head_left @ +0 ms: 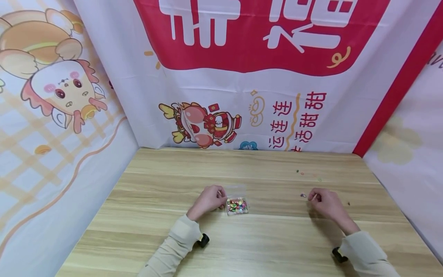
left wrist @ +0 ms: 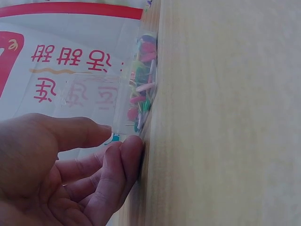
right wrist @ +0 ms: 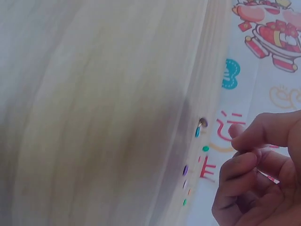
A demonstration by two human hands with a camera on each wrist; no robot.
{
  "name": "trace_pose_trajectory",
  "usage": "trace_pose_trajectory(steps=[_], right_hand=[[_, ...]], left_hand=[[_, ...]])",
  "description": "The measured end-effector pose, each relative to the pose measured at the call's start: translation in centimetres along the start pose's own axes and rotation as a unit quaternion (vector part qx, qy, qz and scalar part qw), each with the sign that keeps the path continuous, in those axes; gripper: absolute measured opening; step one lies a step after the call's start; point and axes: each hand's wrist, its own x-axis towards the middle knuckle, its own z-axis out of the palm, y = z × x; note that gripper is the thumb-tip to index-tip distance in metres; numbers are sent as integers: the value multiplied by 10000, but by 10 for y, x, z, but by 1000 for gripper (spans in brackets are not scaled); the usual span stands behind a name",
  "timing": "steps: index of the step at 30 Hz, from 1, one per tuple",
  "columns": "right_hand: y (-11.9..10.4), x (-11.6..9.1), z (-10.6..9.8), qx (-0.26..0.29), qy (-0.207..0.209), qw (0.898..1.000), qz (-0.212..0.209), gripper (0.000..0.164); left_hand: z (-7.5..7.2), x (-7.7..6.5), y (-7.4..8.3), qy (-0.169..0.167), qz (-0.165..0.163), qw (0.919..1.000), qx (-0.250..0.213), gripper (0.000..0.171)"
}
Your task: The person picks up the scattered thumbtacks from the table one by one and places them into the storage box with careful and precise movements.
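My left hand (head_left: 209, 200) is at the left side of a small clear plastic box (head_left: 237, 212), its thumb and fingers pinching the edge in the left wrist view. Colourful thumbtacks (left wrist: 142, 70) fill the box, and its transparent lid (left wrist: 91, 101) stands raised. Over the right part of the table, my right hand (head_left: 327, 202) has its fingers curled, the thumb close to the index finger. I cannot tell whether a tack is between them. Close by its fingertips lie loose thumbtacks (head_left: 303, 195), seen in several colours from the right wrist.
A wood-grain table (head_left: 194, 165) bears everything. More small tacks (head_left: 320, 179) lie scattered farther back, and one dark piece (head_left: 348, 203) is right of the right hand. Printed cloth (head_left: 214, 92) hangs behind the table and along both sides.
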Motion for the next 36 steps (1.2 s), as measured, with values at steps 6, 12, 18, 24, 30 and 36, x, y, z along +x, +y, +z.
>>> trace_pose_trajectory(steps=[6, 12, 18, 24, 30, 36], right_hand=[[12, 0, -7, -46, -190, 9993, 309, 8], [21, 1, -11, -43, -123, 9995, 290, 8], [29, 6, -12, -97, -345, 9989, 292, 12], [27, 12, -14, -121, -631, 9974, 319, 11], [23, 19, -15, -121, -818, 9960, 329, 5], [24, 23, -11, -284, -919, 9948, 324, 7]], left_hand=[[-1, -1, 2, -46, 19, 10000, -19, 6], [-1, -1, 2, -35, -37, 10000, -26, 6], [-1, 1, 1, -35, -78, 10000, -34, 6], [-1, 1, 0, -43, -59, 10000, -58, 6], [-1, 0, 0, -27, -74, 9999, -88, 7], [-2, 0, 0, -56, -149, 9998, -133, 7]])
